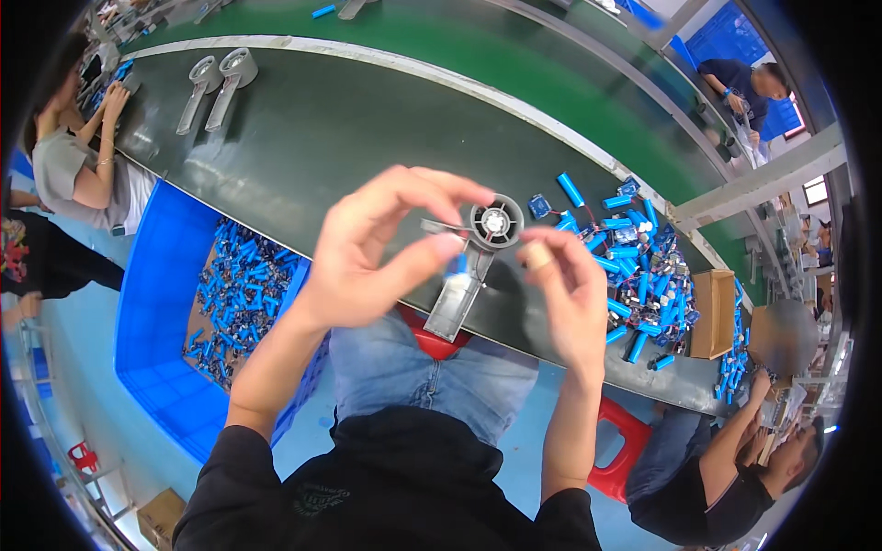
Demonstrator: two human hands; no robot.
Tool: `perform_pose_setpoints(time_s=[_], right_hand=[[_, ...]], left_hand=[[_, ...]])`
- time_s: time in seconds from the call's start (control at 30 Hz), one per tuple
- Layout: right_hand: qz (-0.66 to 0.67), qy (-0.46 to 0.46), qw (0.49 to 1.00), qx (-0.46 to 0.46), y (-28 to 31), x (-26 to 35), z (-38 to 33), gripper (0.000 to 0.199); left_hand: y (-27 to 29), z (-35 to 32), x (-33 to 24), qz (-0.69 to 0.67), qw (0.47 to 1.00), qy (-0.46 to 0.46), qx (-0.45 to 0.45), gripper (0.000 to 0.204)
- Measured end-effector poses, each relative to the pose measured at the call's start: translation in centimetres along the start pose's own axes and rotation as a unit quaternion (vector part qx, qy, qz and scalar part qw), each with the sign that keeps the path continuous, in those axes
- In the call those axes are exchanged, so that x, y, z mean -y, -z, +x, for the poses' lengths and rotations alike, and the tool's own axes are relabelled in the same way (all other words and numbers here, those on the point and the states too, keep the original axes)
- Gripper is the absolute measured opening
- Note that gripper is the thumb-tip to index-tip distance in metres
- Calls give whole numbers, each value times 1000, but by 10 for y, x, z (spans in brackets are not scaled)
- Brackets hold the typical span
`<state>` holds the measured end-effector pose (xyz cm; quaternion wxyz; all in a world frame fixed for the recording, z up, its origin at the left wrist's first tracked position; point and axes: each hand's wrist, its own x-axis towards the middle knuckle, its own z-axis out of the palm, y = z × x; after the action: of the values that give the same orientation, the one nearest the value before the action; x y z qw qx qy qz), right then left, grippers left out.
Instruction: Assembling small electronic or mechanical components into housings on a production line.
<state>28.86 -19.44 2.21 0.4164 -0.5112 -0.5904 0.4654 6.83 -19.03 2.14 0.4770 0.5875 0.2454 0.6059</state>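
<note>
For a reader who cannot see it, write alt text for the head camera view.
Seen from above, a person's left hand and right hand hold a small grey fan housing with a handle over a dark conveyor belt. Blue cylindrical cells lie piled on the belt to the right, and more fill a blue crate to the left.

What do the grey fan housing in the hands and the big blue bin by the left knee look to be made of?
The fan housing looks like moulded plastic: matte grey shell with a flat handle and a dark round fan ring with a pale hub. The left hand and right hand grip it. The blue bin also looks plastic, going by its uniform colour, smooth walls and slight sheen.
</note>
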Motion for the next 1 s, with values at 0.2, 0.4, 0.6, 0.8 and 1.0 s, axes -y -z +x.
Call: perform_pose_setpoints(time_s=[0.2,0.4,0.6,0.8,1.0], right_hand=[[-142,42,989,7,-15,-33,-27,19],[-108,121,986,-39,-33,-43,-23,13],[-15,73,997,1,-42,-43,-23,16],[-88,124,988,-35,-38,-39,-16,19],[-189,208,960,5,-37,-47,-3,19]], left_hand=[[11,-22,-2,-96,978,181,-27,11],[-4,-29,22,230,955,168,79,8],[-7,-30,30,268,946,169,71,9],[-8,-33,31,349,930,107,53,8],[-2,-35,34,464,880,0,103,12]])
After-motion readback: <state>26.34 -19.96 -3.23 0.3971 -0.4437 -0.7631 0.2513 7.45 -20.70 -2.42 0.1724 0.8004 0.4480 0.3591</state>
